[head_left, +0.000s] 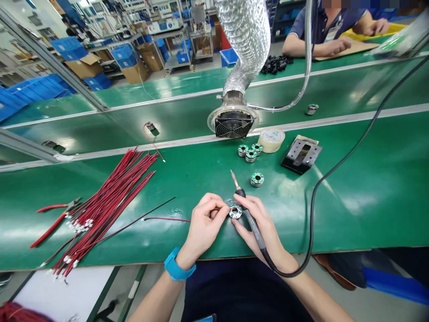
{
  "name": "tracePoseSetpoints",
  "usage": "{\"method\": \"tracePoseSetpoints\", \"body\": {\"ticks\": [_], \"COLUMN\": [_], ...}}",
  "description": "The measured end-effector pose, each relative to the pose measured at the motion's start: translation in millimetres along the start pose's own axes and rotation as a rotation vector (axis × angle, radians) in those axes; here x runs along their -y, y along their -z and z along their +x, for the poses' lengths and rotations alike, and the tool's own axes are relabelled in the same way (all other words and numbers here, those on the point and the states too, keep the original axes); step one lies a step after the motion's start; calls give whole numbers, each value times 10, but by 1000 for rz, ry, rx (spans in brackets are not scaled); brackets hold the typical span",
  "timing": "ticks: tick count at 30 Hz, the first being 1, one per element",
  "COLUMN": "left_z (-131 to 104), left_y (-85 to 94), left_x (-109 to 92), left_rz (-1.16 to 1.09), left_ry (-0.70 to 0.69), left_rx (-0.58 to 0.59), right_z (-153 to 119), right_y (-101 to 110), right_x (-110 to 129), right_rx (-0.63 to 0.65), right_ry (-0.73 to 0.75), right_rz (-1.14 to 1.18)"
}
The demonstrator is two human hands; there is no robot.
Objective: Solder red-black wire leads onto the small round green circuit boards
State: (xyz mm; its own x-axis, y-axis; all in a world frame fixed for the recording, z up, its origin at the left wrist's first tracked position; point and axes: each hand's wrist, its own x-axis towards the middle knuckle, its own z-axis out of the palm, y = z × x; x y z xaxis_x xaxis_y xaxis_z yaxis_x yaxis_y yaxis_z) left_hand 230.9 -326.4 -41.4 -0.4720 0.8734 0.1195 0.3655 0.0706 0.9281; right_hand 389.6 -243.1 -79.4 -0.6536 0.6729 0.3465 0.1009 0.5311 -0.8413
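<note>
My left hand [208, 220], with a blue band at the wrist, pinches a thin red wire [167, 218] whose end meets a small round circuit board [235, 211]. A soldering iron [254, 227] rests in my right hand [263, 226], its tip pointing up and away from the board. My right thumb touches the board's lower edge. Just beyond sits a round part with a green top [257, 180], and several similar ones [250, 155] are grouped behind it.
Red and black wires [110, 205] lie left, beside red-handled pliers [56, 219]. A tape roll [271, 140], a metal-topped black block [301, 154] and a fume duct [233, 116] stand beyond my hands. The iron's cable [313, 210] loops right. Another person's hands [338, 46] are across the bench.
</note>
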Motion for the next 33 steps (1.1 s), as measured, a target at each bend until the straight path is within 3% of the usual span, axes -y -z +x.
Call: {"method": "tracePoseSetpoints", "body": {"ticks": [8,15,18,25,33], "left_z": [-37,-70,-83,-95,-102], "left_y": [-33,-140,-215,-277,-304], "left_x": [-28,-46,-28,6,24], "left_rz": [94,159,191,258,305], "left_ry": [-76,-237,-251,-262,-287], "left_rx": [-92,-49,-47,-82,-100], "right_z": [-66,-300,-384,-421,-430], "right_y": [40,259,283,289,339], "right_x": [47,17,-22,-51,-67], "right_rx": [-100,-509,-604,-531,-424], "right_ry": [-7,-132,-176,-158,-96], "right_rz": [1,67,215,292,119]}}
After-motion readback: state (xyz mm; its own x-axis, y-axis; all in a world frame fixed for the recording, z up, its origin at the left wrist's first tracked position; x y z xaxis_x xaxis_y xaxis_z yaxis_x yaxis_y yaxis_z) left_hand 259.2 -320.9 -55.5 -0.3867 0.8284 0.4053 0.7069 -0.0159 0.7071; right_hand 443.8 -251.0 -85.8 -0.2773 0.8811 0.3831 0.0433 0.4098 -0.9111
